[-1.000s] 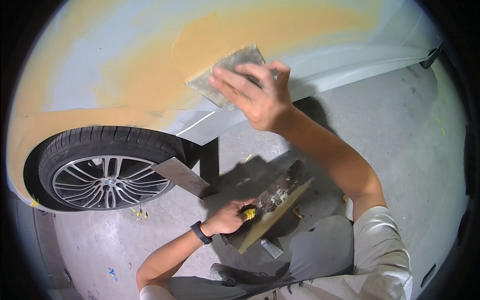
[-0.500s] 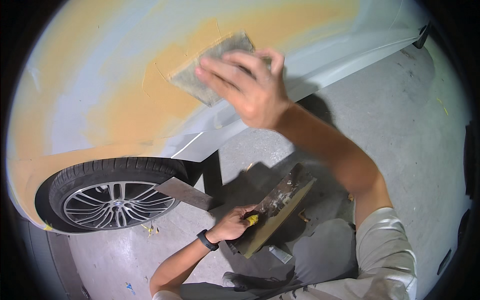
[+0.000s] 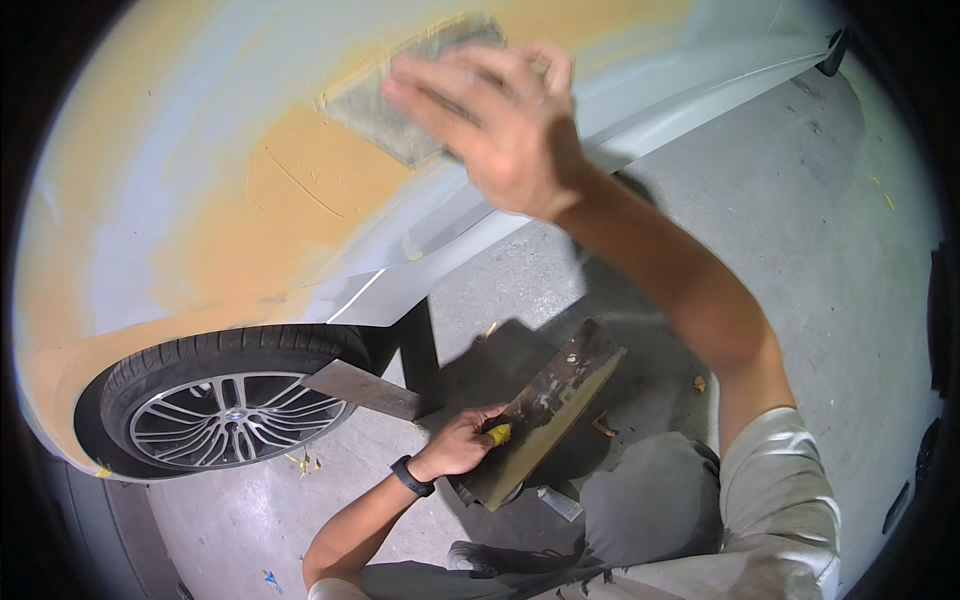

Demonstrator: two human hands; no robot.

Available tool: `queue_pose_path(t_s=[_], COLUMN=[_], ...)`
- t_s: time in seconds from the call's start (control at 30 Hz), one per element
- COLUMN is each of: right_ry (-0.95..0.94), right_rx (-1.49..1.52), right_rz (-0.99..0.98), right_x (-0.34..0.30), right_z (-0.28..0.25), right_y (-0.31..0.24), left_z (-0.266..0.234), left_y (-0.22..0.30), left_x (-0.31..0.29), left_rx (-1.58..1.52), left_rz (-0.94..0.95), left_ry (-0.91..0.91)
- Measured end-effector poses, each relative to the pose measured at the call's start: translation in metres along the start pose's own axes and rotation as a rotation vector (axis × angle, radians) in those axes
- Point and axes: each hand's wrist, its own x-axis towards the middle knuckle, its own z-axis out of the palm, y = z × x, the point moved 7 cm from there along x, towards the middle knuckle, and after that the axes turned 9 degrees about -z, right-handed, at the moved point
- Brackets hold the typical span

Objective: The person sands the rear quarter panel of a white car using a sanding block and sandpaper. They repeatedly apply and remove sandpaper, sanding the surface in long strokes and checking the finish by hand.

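Observation:
My right hand [image 3: 510, 125] presses a wide, flat grey putty spreader [image 3: 385, 108] against the car's body panel [image 3: 225, 215], which is coated in patches of yellow-orange filler. Its fingers lie over the blade; motion blurs them a little. Low in front of me, my left hand [image 3: 460, 442] is closed on the edge of a long, dark mixing board [image 3: 545, 410] smeared with filler along one side. A small yellow thing [image 3: 499, 434] shows at that hand's fingers; its kind is unclear. Beyond the fingers a flat metal blade [image 3: 362, 388] sticks out toward the wheel; what supports it is unclear.
The car's wheel [image 3: 238, 415] stands at the left under the arch. A white tube [image 3: 560, 503] lies on the grey concrete floor [image 3: 800, 300] beside my knee [image 3: 650, 495]. A dry leaf [image 3: 699, 383] and yellow scraps lie about.
My right hand and the spreader have moved up the panel, away from me, uncovering filler with a thin curved ridge. My left hand and the board have hardly moved.

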Motion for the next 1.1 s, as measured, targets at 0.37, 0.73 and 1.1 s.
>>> queue_pose_path(t_s=[0.37,0.73,1.1], right_ry=[0.027,-0.051,-0.15], right_rx=[0.031,0.053,-0.031], right_rz=[-0.006,-0.03,-0.043], right_x=[-0.035,-0.079,-0.038], right_z=[-0.036,0.001,-0.003], right_y=[0.001,-0.003,0.069], left_z=[-0.001,-0.005,-0.014], left_y=[0.003,-0.001,-0.001], left_x=[0.001,0.021,0.024], left_rx=[-0.149,-0.105,0.103], left_rz=[-0.045,-0.057,-0.074], left_ry=[-0.03,-0.074,0.0])
